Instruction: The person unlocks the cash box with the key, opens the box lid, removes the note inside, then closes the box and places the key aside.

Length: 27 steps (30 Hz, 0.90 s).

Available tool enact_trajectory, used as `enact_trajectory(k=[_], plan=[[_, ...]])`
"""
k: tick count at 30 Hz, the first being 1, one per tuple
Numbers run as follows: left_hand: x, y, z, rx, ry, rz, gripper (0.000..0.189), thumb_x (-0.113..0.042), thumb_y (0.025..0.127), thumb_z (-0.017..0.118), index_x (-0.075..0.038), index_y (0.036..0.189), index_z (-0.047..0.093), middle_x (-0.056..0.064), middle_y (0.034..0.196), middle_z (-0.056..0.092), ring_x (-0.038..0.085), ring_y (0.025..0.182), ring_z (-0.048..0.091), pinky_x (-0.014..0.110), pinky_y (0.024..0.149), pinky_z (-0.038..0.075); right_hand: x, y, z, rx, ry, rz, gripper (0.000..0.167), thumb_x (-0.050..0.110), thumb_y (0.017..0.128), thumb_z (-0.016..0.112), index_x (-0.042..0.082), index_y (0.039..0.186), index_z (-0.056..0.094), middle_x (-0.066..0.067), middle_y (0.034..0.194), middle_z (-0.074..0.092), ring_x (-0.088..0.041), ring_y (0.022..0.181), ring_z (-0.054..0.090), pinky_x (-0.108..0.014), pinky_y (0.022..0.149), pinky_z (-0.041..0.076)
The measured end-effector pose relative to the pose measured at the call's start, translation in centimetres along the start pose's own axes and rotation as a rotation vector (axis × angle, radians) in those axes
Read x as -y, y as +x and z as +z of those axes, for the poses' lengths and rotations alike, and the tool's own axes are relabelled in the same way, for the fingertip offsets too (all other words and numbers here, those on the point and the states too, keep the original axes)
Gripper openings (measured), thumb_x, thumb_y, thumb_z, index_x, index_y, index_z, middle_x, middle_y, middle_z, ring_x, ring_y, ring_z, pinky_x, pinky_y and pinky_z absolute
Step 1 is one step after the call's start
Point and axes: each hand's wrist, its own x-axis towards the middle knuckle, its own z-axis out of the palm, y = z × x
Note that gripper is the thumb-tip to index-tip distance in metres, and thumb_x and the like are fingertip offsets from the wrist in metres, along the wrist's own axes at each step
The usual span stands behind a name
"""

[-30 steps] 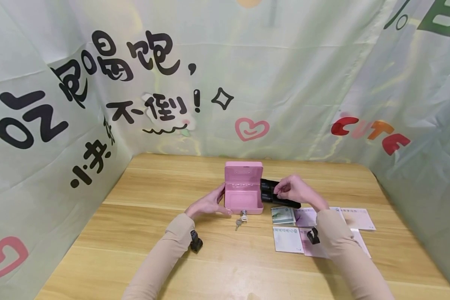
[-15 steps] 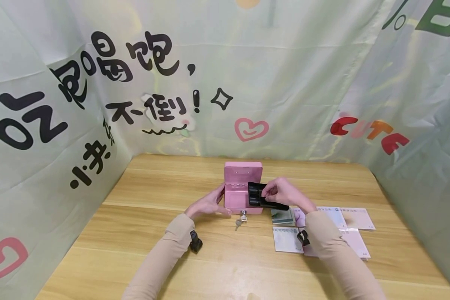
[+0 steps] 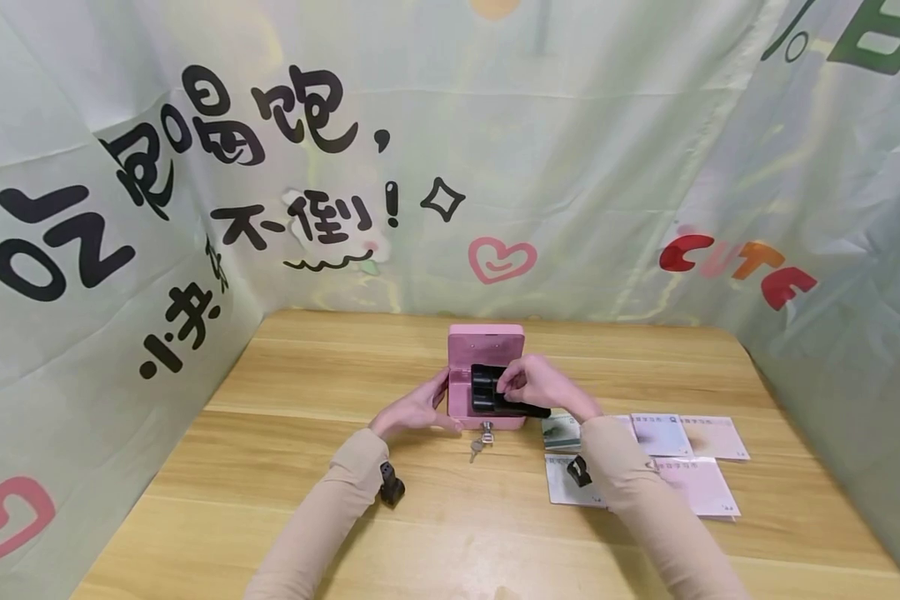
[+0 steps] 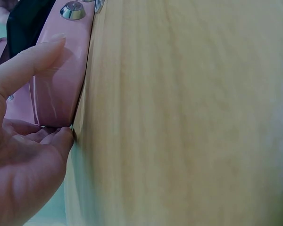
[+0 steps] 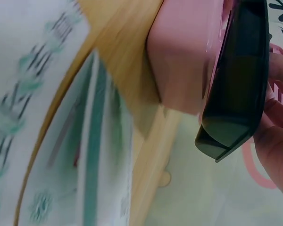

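Observation:
A small pink cash box [image 3: 486, 353] stands on the table with its lid raised. My left hand [image 3: 417, 407] holds its left front corner. In the left wrist view the thumb [image 4: 43, 56] lies on the front face and the other fingers bend against the side. My right hand [image 3: 542, 388] pinches a black coin tray [image 3: 484, 398] at its middle. The tray overlaps the box's opening in the head view, its right end sticking out past the box wall. In the right wrist view the tray [image 5: 236, 80] sits tilted beside the top edge of the box.
A small key [image 3: 477, 447] hangs from the lock [image 3: 487, 430] on the box front. Banknotes [image 3: 701, 486] lie in two rows on the table [image 3: 465, 533] to the right, partly under my right forearm. A printed cloth [image 3: 585, 167] hangs behind the table.
My right hand has carried the coin tray leftwards, from right of the cash box to over its opening. My left hand has stayed at the box.

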Motion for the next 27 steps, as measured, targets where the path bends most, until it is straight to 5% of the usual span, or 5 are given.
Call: enact_trajectory(k=[15, 27], plan=[[0.0, -0.1, 0.0, -0.019, 0.003, -0.039, 0.121, 0.003, 0.074, 0.081, -0.009, 0.163, 0.000, 0.016, 0.171, 0.006, 0.032, 0.158, 0.008, 0.046, 0.132, 0.010, 0.8, 2.0, 1.3, -0.014, -0.066, -0.008, 0.010, -0.008, 0.077, 0.071, -0.001, 0.082, 0.076, -0.011, 0.080, 0.077, -0.006, 0.070, 0.066, -0.015, 0.065, 0.058], [0.4, 0.1, -0.1, -0.009, -0.016, 0.003, 0.110, 0.006, 0.076, 0.079, -0.006, 0.161, 0.011, 0.017, 0.169, 0.017, 0.032, 0.158, 0.010, 0.045, 0.132, 0.011, 1.0, 3.0, 2.3, -0.021, -0.106, -0.030, 0.014, -0.010, 0.075, 0.068, 0.000, 0.080, 0.077, -0.009, 0.077, 0.077, -0.006, 0.068, 0.067, -0.014, 0.063, 0.057]])
